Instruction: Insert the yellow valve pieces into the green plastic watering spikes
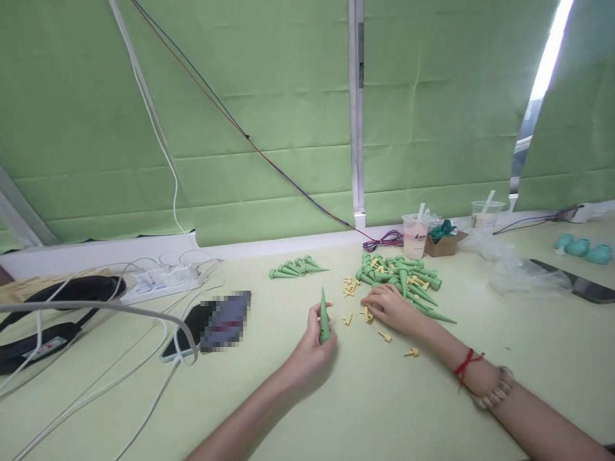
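My left hand [321,336] is closed around a green plastic plant-watering spike [324,317], its tapered tip pointing up and a small dark hole near its wide end. To the right, my right hand [391,308] reaches down with curled fingers at a small yellow plastic valve piece [368,315]. Its fingertips are partly hidden. Several more yellow pieces [349,288] lie scattered around it, with loose ones [384,336] below the wrist. Just beyond the right hand is a heap of green spikes [396,269] mixed with yellow pieces. A smaller row of spikes [293,267] lies farther left.
Phones [187,330] and white cables [163,314] lie at the left, near a power strip [163,282] and a black strap [62,339]. Along the back stand drink cups [415,237] and a small cardboard box [444,244]. Teal objects [598,253] sit far right.
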`<state>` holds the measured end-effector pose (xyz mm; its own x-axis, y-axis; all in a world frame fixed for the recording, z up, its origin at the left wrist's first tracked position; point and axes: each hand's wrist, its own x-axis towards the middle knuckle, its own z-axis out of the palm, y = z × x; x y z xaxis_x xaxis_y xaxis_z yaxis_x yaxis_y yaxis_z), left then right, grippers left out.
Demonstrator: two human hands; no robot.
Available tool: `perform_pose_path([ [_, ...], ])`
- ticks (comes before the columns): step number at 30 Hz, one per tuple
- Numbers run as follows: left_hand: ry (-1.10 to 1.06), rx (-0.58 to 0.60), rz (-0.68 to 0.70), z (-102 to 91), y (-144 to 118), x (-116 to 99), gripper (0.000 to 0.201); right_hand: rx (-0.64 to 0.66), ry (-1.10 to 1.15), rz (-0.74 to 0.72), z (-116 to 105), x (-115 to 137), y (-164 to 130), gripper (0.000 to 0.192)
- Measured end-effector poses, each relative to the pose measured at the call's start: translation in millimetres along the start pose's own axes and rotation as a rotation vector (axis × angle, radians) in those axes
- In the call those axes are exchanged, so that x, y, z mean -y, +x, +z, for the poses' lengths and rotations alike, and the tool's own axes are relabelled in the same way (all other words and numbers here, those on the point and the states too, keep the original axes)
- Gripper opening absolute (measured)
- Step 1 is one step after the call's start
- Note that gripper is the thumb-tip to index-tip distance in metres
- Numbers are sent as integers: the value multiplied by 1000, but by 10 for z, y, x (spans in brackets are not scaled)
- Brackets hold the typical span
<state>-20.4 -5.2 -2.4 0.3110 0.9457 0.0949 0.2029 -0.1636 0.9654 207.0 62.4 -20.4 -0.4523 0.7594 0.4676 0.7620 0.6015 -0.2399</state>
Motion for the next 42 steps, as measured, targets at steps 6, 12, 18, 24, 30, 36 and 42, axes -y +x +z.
perform_pose_path([
  [6, 101, -27, 53, -53, 58, -50, 61, -132, 371, 273, -34, 45, 34, 29],
  [12, -129, -40, -69, 20, 39, -135, 71, -181, 903, 558, -112, 190, 68, 28],
  [18, -430, -83, -191, 58, -8, -156, 53, -142, 1221, 687, -159, 491, 47, 33],
  [24, -522, -86, -287, 99, -31, -128, 42, -77, 1232, 580, -206, 675, -8, 36],
  [30, -510, -81, -257, 76, -23, -101, 50, -215, 944, 259, -258, 759, -42, 19],
  [36, -649, -3, -253, 64, 3, -99, 52, -265, 733, 218, -287, 763, -41, 14],
  [42, -689, 59, -236, 64, 3, -113, 39, -397, 377, -122, -285, 754, -90, 16],
])
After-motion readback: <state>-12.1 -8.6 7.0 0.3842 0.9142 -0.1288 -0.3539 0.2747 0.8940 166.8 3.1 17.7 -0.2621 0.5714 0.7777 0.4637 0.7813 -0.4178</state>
